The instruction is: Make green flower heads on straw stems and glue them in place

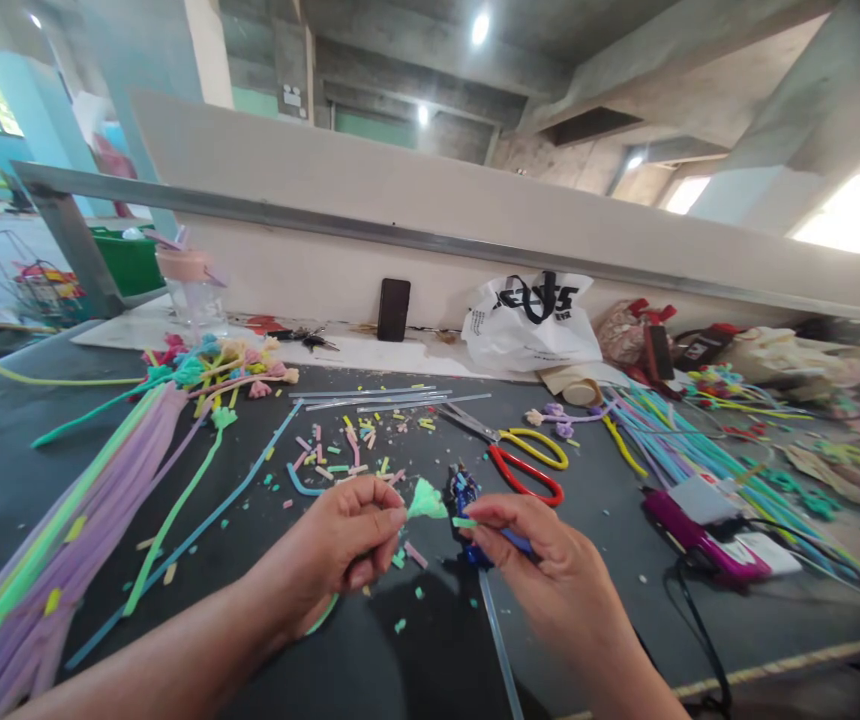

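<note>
My left hand (pixel 359 530) pinches a light-green fuzzy stem just below its flared, flower-like head (pixel 428 499). A bit of the green stem shows under that wrist. To the right, my right hand (pixel 531 550) holds a small green cut piece (pixel 464 522) between thumb and index finger, close to the flower head but apart from it. Partly behind the right fingers is a blue glue gun (pixel 466 490), with a clear glue stick (pixel 501 640) running toward the front edge. Whether any right finger touches the glue gun is hidden.
Scissors with red and yellow handles (pixel 526 470) lie beyond my right hand. Small cut pieces (pixel 355 450) litter the middle. Fuzzy stems lie in bundles at left (pixel 122 470) and right (pixel 670 440). A magenta device (pixel 700 540) with cords sits right; a phone (pixel 394 310) stands behind.
</note>
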`<state>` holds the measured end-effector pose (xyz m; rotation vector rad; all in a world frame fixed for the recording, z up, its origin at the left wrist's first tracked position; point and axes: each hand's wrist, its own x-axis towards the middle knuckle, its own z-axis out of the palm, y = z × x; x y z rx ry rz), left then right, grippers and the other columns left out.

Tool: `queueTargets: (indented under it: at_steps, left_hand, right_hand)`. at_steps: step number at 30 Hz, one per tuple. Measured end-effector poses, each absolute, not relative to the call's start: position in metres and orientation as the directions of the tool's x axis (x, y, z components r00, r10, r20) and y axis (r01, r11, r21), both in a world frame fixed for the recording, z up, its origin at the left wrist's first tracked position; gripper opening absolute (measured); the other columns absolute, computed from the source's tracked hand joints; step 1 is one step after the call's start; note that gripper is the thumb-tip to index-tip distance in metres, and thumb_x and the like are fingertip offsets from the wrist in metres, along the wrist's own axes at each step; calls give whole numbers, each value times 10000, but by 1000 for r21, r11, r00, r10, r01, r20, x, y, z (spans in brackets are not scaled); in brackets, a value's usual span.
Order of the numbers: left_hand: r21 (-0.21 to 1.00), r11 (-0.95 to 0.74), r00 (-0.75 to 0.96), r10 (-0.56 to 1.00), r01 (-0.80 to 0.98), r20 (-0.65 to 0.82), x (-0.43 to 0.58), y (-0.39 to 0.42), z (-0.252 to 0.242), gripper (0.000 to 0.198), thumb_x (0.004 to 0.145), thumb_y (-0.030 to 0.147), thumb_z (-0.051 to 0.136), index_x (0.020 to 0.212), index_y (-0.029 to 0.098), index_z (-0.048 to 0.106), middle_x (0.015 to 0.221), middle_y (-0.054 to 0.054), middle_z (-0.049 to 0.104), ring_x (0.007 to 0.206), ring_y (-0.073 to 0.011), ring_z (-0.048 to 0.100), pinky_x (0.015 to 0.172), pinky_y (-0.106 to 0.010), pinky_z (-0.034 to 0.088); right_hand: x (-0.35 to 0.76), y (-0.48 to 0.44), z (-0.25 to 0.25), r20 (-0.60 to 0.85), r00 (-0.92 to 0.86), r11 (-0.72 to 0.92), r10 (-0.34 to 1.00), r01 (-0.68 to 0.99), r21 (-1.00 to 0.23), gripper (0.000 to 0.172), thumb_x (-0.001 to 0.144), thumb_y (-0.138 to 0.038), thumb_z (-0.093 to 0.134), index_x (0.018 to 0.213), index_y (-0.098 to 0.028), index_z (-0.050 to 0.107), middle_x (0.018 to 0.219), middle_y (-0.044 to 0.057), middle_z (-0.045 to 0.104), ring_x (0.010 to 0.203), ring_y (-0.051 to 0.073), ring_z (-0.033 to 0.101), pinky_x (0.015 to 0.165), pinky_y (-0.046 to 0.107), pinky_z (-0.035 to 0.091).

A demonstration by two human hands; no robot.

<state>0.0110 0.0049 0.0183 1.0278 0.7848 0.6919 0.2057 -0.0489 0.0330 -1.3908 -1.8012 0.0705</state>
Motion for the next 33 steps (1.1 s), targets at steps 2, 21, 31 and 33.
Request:
queueTargets:
  at_steps: [2, 21, 31, 33]
  left_hand:
    - [936, 336, 545, 807, -107, -227, 12, 5, 18, 218, 765, 356, 597, 764, 170, 483, 454, 64, 502, 303, -7, 265, 322, -136, 127]
    - [981, 96, 400, 903, 170, -157, 17, -1, 15, 105, 662, 230, 619, 620, 165, 548, 442, 68, 470, 410, -72, 399, 405, -174, 279]
    - [914, -235, 387, 917, 329, 97, 15, -4, 11, 82, 676, 157, 535, 612, 174, 583, 545, 38, 548, 526, -100, 486, 511, -193, 350]
    - [899, -271, 396, 910, 345, 122, 14, -4, 10, 91, 681, 150, 525, 613, 176, 580, 552, 37, 555, 527, -98, 488, 514, -192, 351]
  right_hand:
    - [207, -49, 35, 587, -41, 387, 808, 789, -478, 65, 806, -259, 588, 799, -262, 653, 702, -25, 704, 644, 162, 642, 586, 266, 477]
    - [180, -56, 34, 743, -123, 445, 658, 859, -252, 129, 832, -204, 580, 707, -237, 591, 693, -20, 639, 685, 156, 610, 842, 363, 320]
    - [169, -55, 22, 720, -114, 437, 684, 855, -281, 153, 826, -207, 605, 675, -233, 602, 720, -16, 618, 689, 155, 565, 839, 378, 289]
    - [169, -55, 22, 717, -115, 435, 687, 856, -279, 151, 825, -187, 600, 681, -231, 599, 725, -17, 617, 695, 154, 561, 836, 374, 292]
